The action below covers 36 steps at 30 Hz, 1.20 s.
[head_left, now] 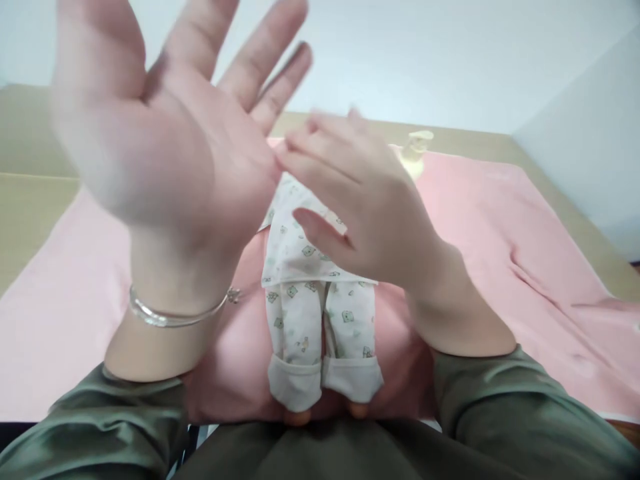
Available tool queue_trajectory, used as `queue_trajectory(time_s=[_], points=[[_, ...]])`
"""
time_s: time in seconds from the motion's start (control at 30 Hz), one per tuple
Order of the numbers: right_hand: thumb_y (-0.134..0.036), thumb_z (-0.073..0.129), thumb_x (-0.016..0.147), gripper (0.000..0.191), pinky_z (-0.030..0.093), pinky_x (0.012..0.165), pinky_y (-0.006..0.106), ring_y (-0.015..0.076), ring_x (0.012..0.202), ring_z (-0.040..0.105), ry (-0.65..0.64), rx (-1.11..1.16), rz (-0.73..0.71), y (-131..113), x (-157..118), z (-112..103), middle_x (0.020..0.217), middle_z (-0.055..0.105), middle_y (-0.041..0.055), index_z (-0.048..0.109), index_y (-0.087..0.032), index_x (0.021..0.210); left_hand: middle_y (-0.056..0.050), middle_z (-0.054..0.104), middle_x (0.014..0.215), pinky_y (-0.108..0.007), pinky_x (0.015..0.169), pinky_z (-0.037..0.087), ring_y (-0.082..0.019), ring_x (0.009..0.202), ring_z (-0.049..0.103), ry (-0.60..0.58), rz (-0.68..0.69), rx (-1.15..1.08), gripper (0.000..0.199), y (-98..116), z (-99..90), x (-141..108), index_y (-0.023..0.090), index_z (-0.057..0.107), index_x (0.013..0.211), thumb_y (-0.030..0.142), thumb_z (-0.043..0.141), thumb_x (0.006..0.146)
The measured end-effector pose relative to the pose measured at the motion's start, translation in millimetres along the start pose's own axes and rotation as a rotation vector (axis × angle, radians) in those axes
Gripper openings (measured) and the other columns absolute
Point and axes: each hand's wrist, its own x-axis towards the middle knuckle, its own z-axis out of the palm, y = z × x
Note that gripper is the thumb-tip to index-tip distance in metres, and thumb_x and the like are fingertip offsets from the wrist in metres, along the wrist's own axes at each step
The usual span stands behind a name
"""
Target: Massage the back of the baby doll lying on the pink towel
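My left hand [170,147] is raised close to the camera, palm facing me, with its fingers spread and nothing in it. A silver bangle [163,319] circles that wrist. My right hand [365,193] hovers beside its little-finger edge, fingers stretched out and thumb apart; whether the fingertips touch the left hand is blurred. Beneath both hands lies a small baby-like figure in a white printed top [300,247] and matching trousers [300,323] with plain turned-up cuffs. Its feet [299,418] poke out toward me. My hands hide its head and much of its upper body.
A pink cloth [495,247] covers the table, with creases at the right. A pale yellow pump-like bottle [415,153] stands at the far side, partly behind my right hand. Wooden table edge [30,133] shows around the cloth, against a white wall [440,60].
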Motion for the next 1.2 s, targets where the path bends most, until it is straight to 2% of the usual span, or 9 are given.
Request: queue_trajectory(time_s=[0.07,0.17,0.4,0.53,0.67,0.77,0.93,1.1,1.2], points=[[-0.039,0.035,0.107,0.044,0.051,0.119,0.054,0.0297,0.129,0.066,-0.141,0.089,0.025,4,0,6,0.131,0.075,0.0040,0.066,-0.028,0.137,0.006,0.074,0.132,-0.037,0.122,0.053,-0.011,0.131,0.069,-0.097,0.105,-0.275,0.058,-22,4.0,15,0.021,0.050,0.145,0.044,0.007,0.114],[-0.037,0.039,0.107,0.040,0.057,0.106,0.051,0.0282,0.115,0.071,-0.166,0.142,0.137,16,-1,22,0.121,0.077,0.0053,0.066,-0.026,0.135,0.005,0.077,0.097,-0.032,0.101,0.058,-0.014,0.103,0.072,0.066,0.116,0.080,0.008,-76,14.0,41,0.028,0.065,0.095,0.022,0.060,0.094],[-0.021,0.049,0.099,0.034,0.044,0.125,0.053,0.0306,0.143,0.055,-0.259,0.158,0.103,33,10,92,0.150,0.062,0.0137,0.071,-0.017,0.124,-0.004,0.077,0.096,-0.033,0.088,0.055,-0.019,0.097,0.068,-0.021,-0.153,0.446,0.014,-178,14.1,63,0.023,0.065,0.083,0.022,0.053,0.090],[-0.030,0.051,0.099,0.046,0.021,0.136,0.064,0.0347,0.163,0.030,-0.255,0.194,0.232,66,16,119,0.171,0.042,0.0120,0.062,-0.018,0.143,-0.006,0.077,0.102,-0.034,0.095,0.052,-0.021,0.100,0.067,0.008,-0.087,0.607,0.019,-183,16.6,53,0.024,0.067,0.086,0.023,0.049,0.093],[-0.046,0.046,0.103,0.067,0.025,0.131,0.070,0.0422,0.165,0.025,-0.194,0.184,0.461,85,10,129,0.174,0.033,0.0192,0.040,-0.013,0.161,-0.006,0.078,0.102,-0.037,0.096,0.051,-0.025,0.102,0.067,0.041,-0.072,0.689,0.025,-179,21.4,45,0.025,0.068,0.085,0.025,0.045,0.095],[-0.041,0.041,0.104,0.069,0.024,0.127,0.077,0.0513,0.159,0.031,-0.134,0.062,0.535,51,0,128,0.169,0.036,0.0303,0.039,0.000,0.160,-0.007,0.079,0.104,-0.037,0.094,0.051,-0.025,0.101,0.068,0.041,-0.073,0.698,0.027,-180,21.8,43,0.024,0.069,0.086,0.024,0.044,0.095],[-0.024,0.041,0.100,0.066,0.014,0.134,0.072,0.0445,0.165,0.020,-0.286,-0.022,0.340,-6,-5,115,0.176,0.028,0.0216,0.038,-0.001,0.162,-0.007,0.079,0.107,-0.033,0.096,0.053,-0.022,0.101,0.069,0.034,-0.062,0.763,0.029,-184,20.0,45,0.022,0.070,0.094,0.024,0.041,0.095],[-0.024,0.036,0.101,0.064,0.014,0.134,0.073,0.0381,0.167,0.018,-0.382,0.062,0.402,47,14,113,0.179,0.024,0.0105,0.037,-0.014,0.165,-0.007,0.080,0.109,-0.033,0.096,0.054,-0.022,0.104,0.070,0.032,-0.051,0.796,0.032,-184,21.0,45,0.023,0.071,0.096,0.023,0.039,0.097],[-0.038,0.034,0.106,0.068,0.020,0.131,0.074,0.0419,0.165,0.023,-0.335,0.063,0.600,66,18,112,0.177,0.025,0.0193,0.030,-0.008,0.167,-0.006,0.080,0.107,-0.034,0.094,0.054,-0.022,0.103,0.070,0.026,-0.049,0.815,0.032,-183,22.2,45,0.023,0.071,0.094,0.024,0.039,0.097]])
